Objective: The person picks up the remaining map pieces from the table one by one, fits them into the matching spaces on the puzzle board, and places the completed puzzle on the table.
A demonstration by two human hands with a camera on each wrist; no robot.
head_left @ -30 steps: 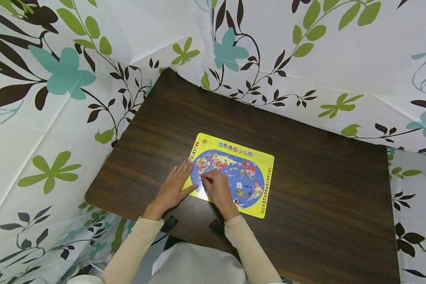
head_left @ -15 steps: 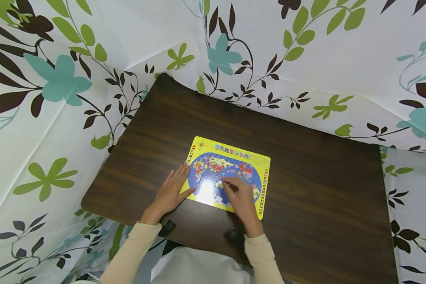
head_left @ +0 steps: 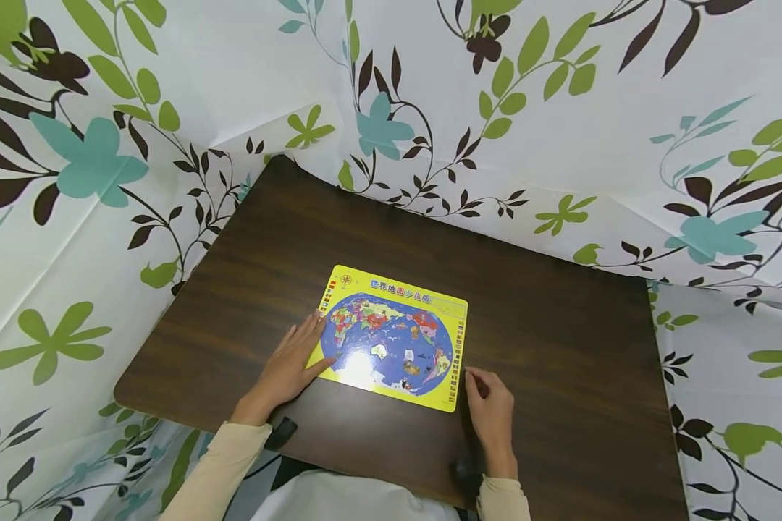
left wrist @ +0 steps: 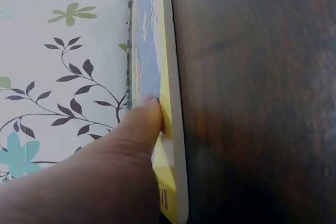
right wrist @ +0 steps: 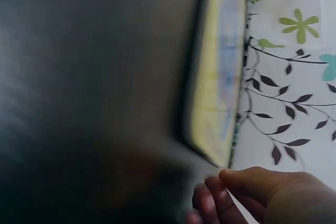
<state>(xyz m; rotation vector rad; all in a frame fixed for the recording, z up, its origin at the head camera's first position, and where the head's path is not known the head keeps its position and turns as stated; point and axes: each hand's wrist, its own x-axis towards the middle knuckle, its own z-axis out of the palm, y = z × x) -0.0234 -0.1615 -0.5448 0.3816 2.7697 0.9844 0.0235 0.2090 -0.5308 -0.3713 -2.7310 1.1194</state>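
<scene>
A yellow-bordered children's world map board (head_left: 391, 278) with Chinese lettering lies on the dark wooden table. My left hand (head_left: 293, 362) rests at its left edge, fingers extended. In the left wrist view the thumb (left wrist: 144, 119) presses on the map's face near the board's pale edge. Just off the board's right edge is my right hand (head_left: 491, 405), fingers curled in and thumb tip meeting the fingertips. The right wrist view shows these fingertips (right wrist: 223, 174) beside the board's corner, with nothing visible between them. A pale Australia shape (head_left: 379, 352) shows on the blue ocean.
The dark wood-grain table (head_left: 560, 347) extends on all sides of the board. White cloth with a leaf and flower print (head_left: 560, 181) hangs behind the table and along its left side. Bright glare (head_left: 358, 367) covers the map's lower left.
My right hand has moved right, from the map's lower left, across its middle, to beyond the board's right edge. The left hand stays at the left edge. The head view has shifted.
</scene>
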